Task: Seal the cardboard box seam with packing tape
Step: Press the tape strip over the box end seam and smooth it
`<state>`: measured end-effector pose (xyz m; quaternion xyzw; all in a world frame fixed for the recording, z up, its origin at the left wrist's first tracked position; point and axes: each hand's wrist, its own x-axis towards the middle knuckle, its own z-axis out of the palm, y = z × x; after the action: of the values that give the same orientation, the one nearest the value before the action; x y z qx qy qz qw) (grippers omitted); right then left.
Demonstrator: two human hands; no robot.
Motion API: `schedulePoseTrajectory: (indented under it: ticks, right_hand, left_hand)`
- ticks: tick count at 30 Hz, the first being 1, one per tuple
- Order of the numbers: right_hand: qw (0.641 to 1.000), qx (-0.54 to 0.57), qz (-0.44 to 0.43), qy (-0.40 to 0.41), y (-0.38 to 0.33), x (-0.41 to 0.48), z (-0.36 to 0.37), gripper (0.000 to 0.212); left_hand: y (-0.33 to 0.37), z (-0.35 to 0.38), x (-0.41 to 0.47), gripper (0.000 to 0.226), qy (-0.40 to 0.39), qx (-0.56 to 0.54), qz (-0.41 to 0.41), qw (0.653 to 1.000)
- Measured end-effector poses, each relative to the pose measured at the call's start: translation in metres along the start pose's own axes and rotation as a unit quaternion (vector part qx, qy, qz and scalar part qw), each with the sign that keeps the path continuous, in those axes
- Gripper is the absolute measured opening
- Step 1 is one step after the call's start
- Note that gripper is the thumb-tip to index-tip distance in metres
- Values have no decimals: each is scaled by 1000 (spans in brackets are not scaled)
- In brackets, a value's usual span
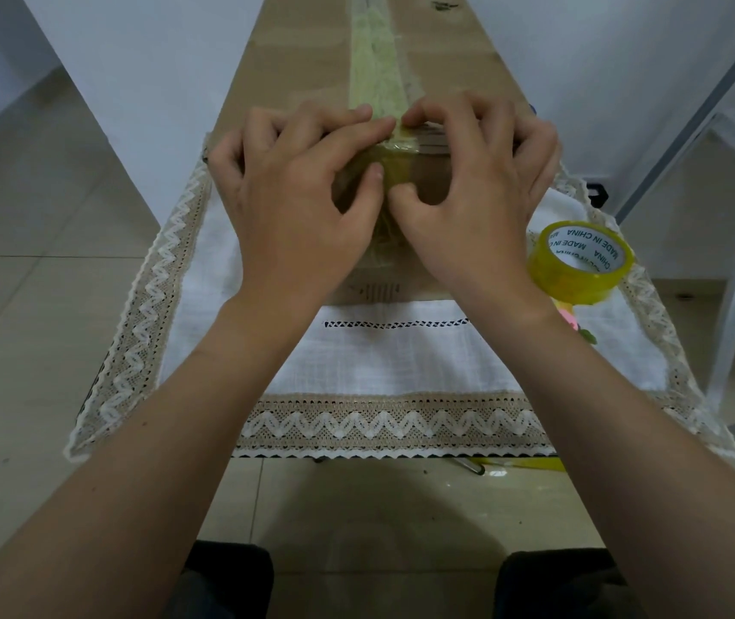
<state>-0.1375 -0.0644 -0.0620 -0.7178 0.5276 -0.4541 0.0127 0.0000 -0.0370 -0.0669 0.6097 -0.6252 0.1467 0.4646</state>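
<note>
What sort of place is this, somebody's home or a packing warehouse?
Probably a room in a home, though I can't be sure: a lace-trimmed white tablecloth lies under the cardboard box, the floor is pale tile, and only one roll of yellow packing tape shows.

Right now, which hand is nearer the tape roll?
The right hand; the yellow roll sits on the cloth just outside its wrist, while the left hand presses the box farther away.
</note>
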Motion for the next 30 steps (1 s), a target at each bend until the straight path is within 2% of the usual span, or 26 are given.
schedulePoseTrajectory:
  ticks: [6,11,18,23,30]
  right_hand:
    - [999,16,-24,-17,8,-1,-4,47]
    - [999,40,-24,-9,11,-2,-6,50]
    - [999,31,-20,-4,12,-1,-5,33]
    - [1000,-7,-5,4,2,-1,0,53]
    - [1000,15,-9,-25,10,3,-3,52]
  left_hand:
    - [7,4,0,28,9,19,-26,999]
    - [0,5,-3,39,-2,41,9,999]
    - [-13,4,-6,62,-17,89,72,993]
    - [-16,4,-6,58,-10,83,85,993]
    - [-20,3,-6,63,-22,76,93,992]
